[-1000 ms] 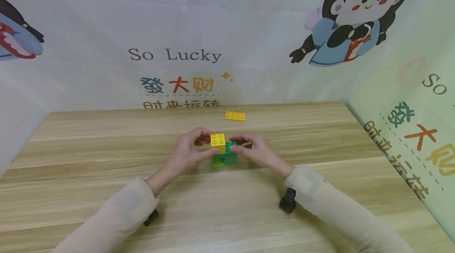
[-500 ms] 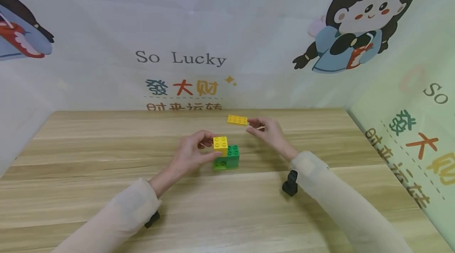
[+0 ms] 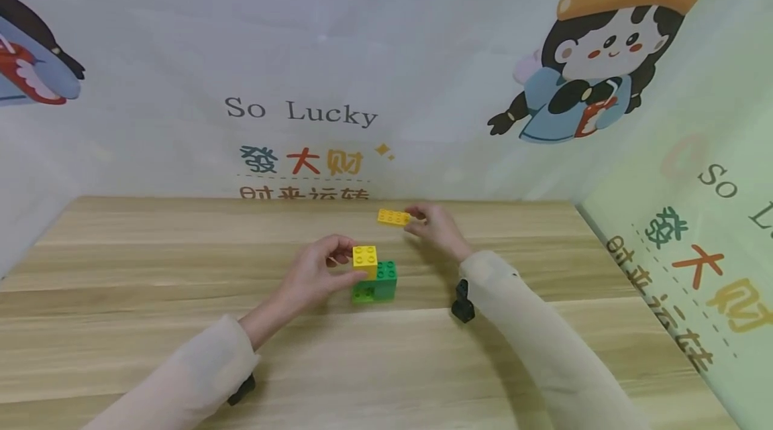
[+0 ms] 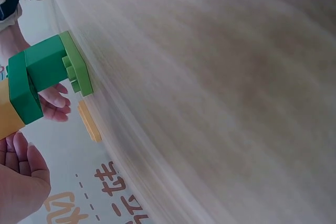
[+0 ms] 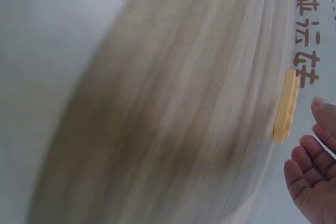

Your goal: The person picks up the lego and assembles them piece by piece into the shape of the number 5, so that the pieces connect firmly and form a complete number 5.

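Observation:
My left hand [image 3: 319, 272] pinches a yellow toy brick [image 3: 365, 262] between thumb and fingers. That brick sits on top of a stack of dark green bricks [image 3: 386, 281], and a thin light green plate brick [image 4: 76, 65] forms the base. Farther back lies a flat yellow-orange plate brick [image 3: 393, 217] with studs upward. At its right end is my right hand [image 3: 439, 227], thumb and fingers spread apart. In the right wrist view the fingers [image 5: 310, 156] are loosely bent beside the plate brick, with nothing seen between them.
A wood-grain table [image 3: 362, 363] carries the bricks. Behind it hangs a printed white cloth [image 3: 181, 68], and another printed cloth wall [image 3: 682, 229] borders the right side. Small black devices [image 3: 463, 302] are strapped at both wrists.
My right hand has left the green bricks and moved back to the flat yellow plate brick's right end. The left hand keeps its hold on the yellow brick. The head view tilted upward.

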Tool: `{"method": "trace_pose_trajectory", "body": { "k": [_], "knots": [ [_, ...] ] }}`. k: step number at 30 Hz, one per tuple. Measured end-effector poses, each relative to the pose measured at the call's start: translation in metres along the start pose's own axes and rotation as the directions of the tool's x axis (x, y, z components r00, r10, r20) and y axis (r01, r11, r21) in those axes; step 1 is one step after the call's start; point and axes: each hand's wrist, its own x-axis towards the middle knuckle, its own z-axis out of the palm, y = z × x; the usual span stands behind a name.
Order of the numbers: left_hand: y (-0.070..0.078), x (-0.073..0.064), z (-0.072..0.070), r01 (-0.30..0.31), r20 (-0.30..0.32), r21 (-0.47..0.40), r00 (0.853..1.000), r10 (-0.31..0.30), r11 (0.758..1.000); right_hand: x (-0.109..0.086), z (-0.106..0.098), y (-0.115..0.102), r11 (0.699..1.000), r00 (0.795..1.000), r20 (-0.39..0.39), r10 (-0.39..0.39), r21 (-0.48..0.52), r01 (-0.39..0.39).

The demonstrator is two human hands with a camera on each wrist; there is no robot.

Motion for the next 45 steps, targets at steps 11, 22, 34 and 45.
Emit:
{"method": "trace_pose_trajectory", "body": {
  "k": [11, 22, 34, 45],
  "knots": [
    [0.000, -0.003, -0.001, -0.025, 0.005, 0.019, 1.000, 0.025, 1.000, 0.016, 0.015, -0.002, 0.995, 0.995, 0.058, 0.082, -0.067, -0.078],
    [0.002, -0.003, -0.002, -0.018, 0.000, 0.035, 1.000, 0.018, 0.999, 0.020, 0.019, -0.008, 0.989, 0.996, 0.079, 0.049, -0.146, -0.037],
    [0.001, -0.003, -0.002, -0.015, -0.003, 0.053, 1.000, 0.016, 0.998, 0.021, 0.023, -0.009, 0.980, 0.997, 0.068, 0.023, -0.198, -0.009],
    [0.002, -0.004, -0.002, -0.025, -0.009, 0.050, 1.000, 0.026, 0.998, 0.021, 0.024, -0.009, 0.975, 0.997, 0.055, 0.051, -0.220, -0.038]
  ]
}}
